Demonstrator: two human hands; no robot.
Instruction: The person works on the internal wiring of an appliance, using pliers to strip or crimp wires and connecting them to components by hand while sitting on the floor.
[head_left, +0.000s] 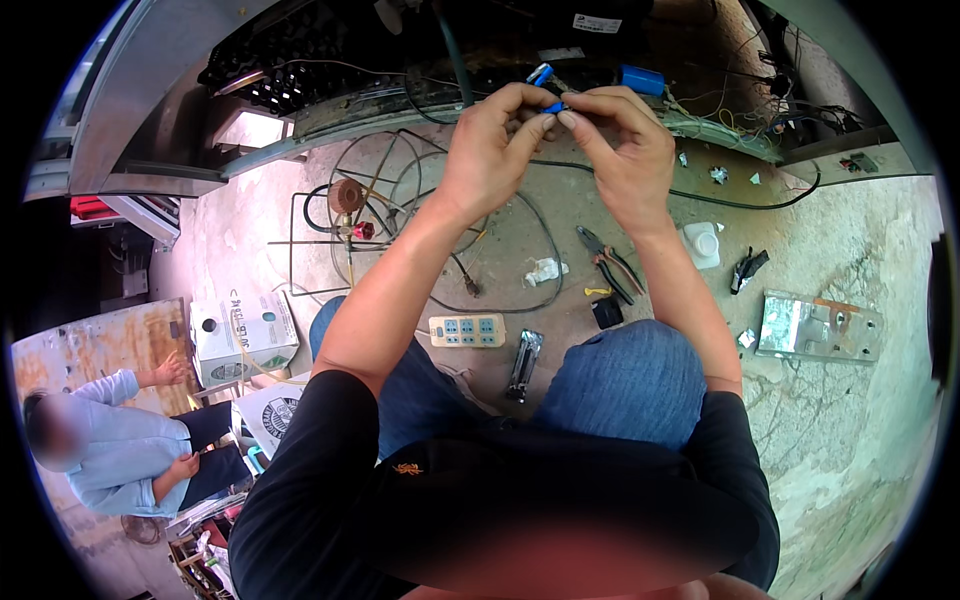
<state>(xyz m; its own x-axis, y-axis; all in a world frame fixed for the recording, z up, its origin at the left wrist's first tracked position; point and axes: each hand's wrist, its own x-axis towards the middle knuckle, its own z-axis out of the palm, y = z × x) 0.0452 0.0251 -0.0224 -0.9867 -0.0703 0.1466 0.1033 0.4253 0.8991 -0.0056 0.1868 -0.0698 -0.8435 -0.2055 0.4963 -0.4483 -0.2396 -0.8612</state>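
My left hand [488, 150] and my right hand [632, 155] meet at the low front opening of a metal cabinet. Between their fingertips they pinch a small blue piece [555, 107], too small to tell whether it is tape or a connector. Just beyond the left fingers shows another blue and silver item [540, 75], partly hidden. A blue cylinder [641, 80] lies inside the cabinet edge, beyond my right hand. Thin loose wires [735, 125] tangle to the right of it.
On the concrete floor lie pliers [610, 268], a white bottle [700, 245], a power strip [467, 331], a black-and-clear packet [524, 365] and a metal plate [820, 328]. Hoses with a gauge valve [346, 197] spread at left. Another person [130, 440] sits near white boxes [243, 338].
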